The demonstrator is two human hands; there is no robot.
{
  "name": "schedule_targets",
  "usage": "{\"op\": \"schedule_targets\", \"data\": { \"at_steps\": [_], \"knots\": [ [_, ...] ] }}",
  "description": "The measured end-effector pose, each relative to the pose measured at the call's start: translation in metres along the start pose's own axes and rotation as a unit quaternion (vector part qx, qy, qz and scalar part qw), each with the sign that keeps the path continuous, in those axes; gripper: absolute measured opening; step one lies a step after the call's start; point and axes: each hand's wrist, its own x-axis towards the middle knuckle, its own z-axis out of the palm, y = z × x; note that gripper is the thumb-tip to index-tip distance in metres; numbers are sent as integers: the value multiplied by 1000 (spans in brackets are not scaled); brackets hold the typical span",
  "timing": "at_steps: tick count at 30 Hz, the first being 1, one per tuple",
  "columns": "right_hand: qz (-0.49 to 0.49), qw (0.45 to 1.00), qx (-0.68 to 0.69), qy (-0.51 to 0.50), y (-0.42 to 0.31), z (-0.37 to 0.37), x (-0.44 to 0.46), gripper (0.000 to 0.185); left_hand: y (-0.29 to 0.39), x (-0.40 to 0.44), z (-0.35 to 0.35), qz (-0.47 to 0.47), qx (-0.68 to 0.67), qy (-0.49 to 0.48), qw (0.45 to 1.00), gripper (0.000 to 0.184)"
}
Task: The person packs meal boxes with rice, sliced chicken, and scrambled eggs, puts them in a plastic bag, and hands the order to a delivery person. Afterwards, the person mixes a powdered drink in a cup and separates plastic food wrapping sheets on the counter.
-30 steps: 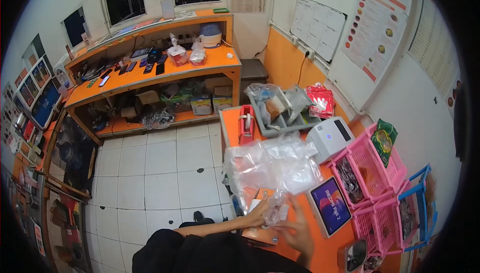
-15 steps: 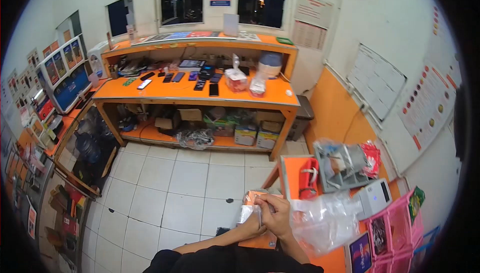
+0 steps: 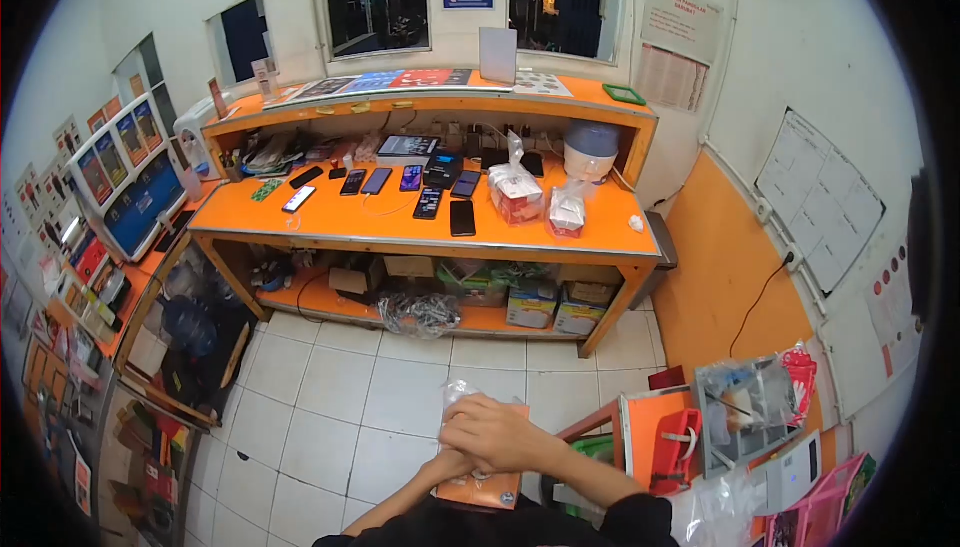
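An orange box [image 3: 480, 490] is held close against my body at the bottom centre. My right hand [image 3: 490, 434] lies over its top with the fingers curled, and a bit of clear plastic [image 3: 458, 389] shows beyond the knuckles. Beneath and to the left, my left hand [image 3: 447, 465] is mostly covered by the right, its fingers hidden. Both hands touch each other over the box.
Ahead stands an orange counter [image 3: 350, 217] with several phones and two bagged red containers [image 3: 515, 195]. To the right, a side table [image 3: 645, 427] bears a red tape dispenser [image 3: 676, 452], a grey tray [image 3: 715, 447] and clear bags [image 3: 715, 512].
The view has turned left toward the counter. My hands and the orange box have moved away from the side table, and my right hand has come to lie over my left.
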Motion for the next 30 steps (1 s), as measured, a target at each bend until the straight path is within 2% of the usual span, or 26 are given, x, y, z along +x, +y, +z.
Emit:
{"op": "schedule_targets", "data": {
  "at_steps": [2, 3, 6, 7, 10, 12, 16, 19, 21, 22, 23, 25, 26, 28, 29, 30],
  "knots": [
    [7, 997, -32, -72, 58, 19, 10, 16, 2, 40, -24, -23, -10, -8, 1000, 34],
    [-28, 998, -39, -37, 90, 20, 24, 13, 5, 63, -39, -30, -11, -6, 999, 35],
    [-86, 994, -36, -62, 169, 2, 71, 14, 1, 120, -81, -41, 26, 20, 999, 37],
    [-117, 992, -52, -23, 192, 6, 84, 15, -5, 137, -95, -41, 52, 33, 997, 38],
    [-174, 984, 1, -24, 255, 22, 119, 17, -37, 175, -137, -61, 71, 98, 991, 38],
    [-165, 986, 6, -12, 300, 34, 143, 18, -51, 205, -166, -49, 51, 158, 985, 34],
    [-143, 987, 1, 73, 396, 49, 203, 19, -67, 272, -244, -57, 46, 107, 992, 16],
    [-76, 991, 23, 109, 449, 80, 238, 21, -89, 306, -296, -46, 82, 102, 990, 17],
    [-29, 996, 27, 81, 483, 81, 275, 22, -104, 339, -334, -22, 18, 116, 993, 14],
    [-18, 993, 39, 106, 497, 85, 288, 20, -113, 345, -347, -23, -22, 123, 992, 13],
    [-7, 990, 53, 129, 513, 90, 298, 19, -133, 357, -367, 24, 43, 104, 993, 18],
    [45, 980, 85, 175, 547, 97, 312, 14, -159, 386, -391, -3, -5, 154, 988, 23],
    [94, 962, 123, 223, 562, 101, 311, 10, -170, 399, -401, -21, -31, 177, 984, 26],
    [210, 910, 206, 292, 574, 93, 304, 4, -199, 426, -422, 6, 83, 199, 976, 33],
    [275, 874, 250, 312, 576, 81, 302, 5, -223, 436, -428, 10, 111, 218, 970, 35],
    [326, 852, 238, 332, 586, 81, 294, 10, -240, 444, -432, 15, 140, 236, 962, 38]
  ]
}}
